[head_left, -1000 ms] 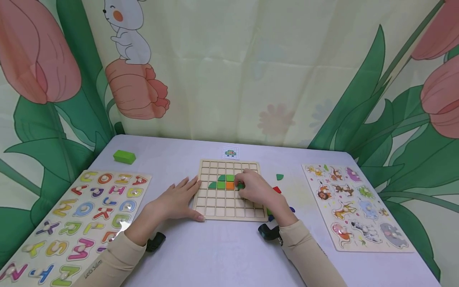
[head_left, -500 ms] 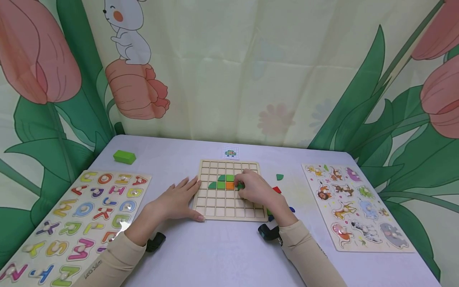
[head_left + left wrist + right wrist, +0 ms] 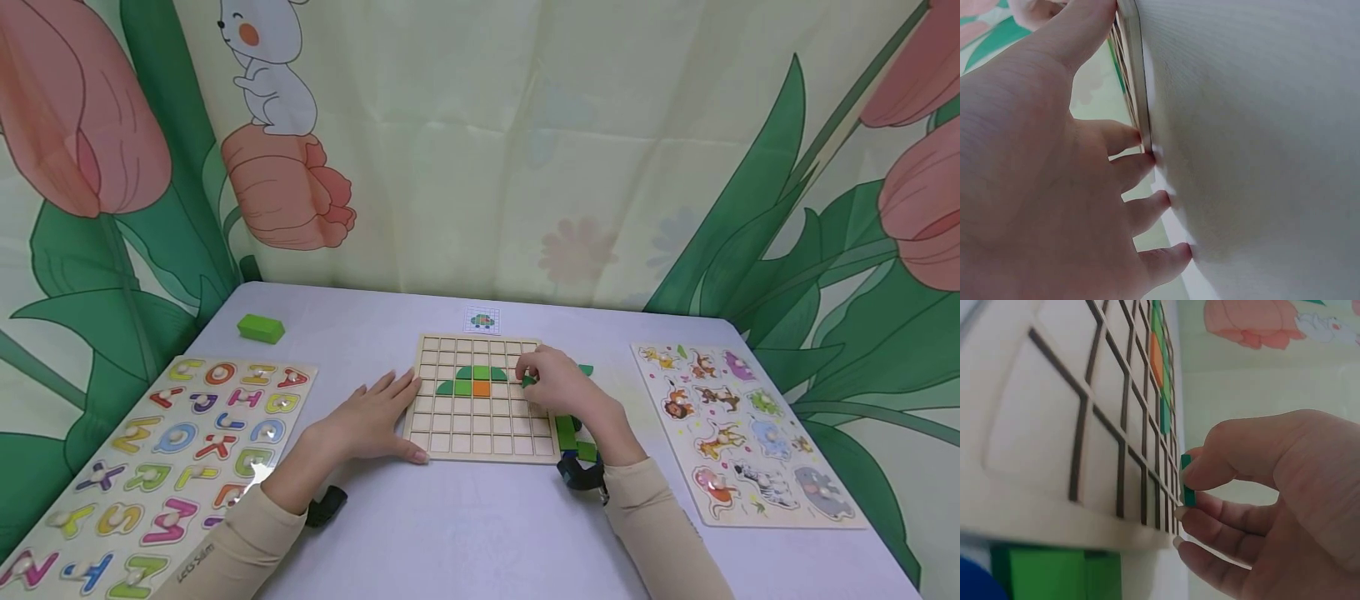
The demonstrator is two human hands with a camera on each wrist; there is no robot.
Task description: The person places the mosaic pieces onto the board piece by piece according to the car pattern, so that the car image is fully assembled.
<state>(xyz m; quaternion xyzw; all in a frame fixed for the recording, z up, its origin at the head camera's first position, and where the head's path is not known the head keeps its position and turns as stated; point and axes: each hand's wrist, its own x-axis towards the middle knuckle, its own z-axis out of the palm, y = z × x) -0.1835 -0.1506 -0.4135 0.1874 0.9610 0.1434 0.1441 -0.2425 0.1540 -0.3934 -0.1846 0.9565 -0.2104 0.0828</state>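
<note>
The wooden grid board (image 3: 450, 425) lies mid-table. Light green squares (image 3: 463, 387), an orange square (image 3: 481, 389) and dark green quarter-round pieces (image 3: 445, 388) sit in its cells. My right hand (image 3: 562, 387) is over the board's right side, pinching a small dark green piece (image 3: 1187, 481) between thumb and fingers; it shows edge-on in the right wrist view. My left hand (image 3: 372, 421) rests with spread fingers along the board's left edge, its thumb at the near left corner. In the left wrist view those fingertips (image 3: 1163, 199) reach down to the tabletop.
Behind the board lies a small picture card (image 3: 482, 319). Loose green blocks (image 3: 566, 433) lie against the board's right edge, and a dark green piece (image 3: 587, 369) farther back. A letter puzzle (image 3: 187, 450) is at left, an animal puzzle (image 3: 738, 433) at right, a green block (image 3: 260, 328) back left.
My right hand has moved right across the board, carrying a dark green piece. A dark green quarter-round piece now shows at the upper row's right end. My left hand stays put.
</note>
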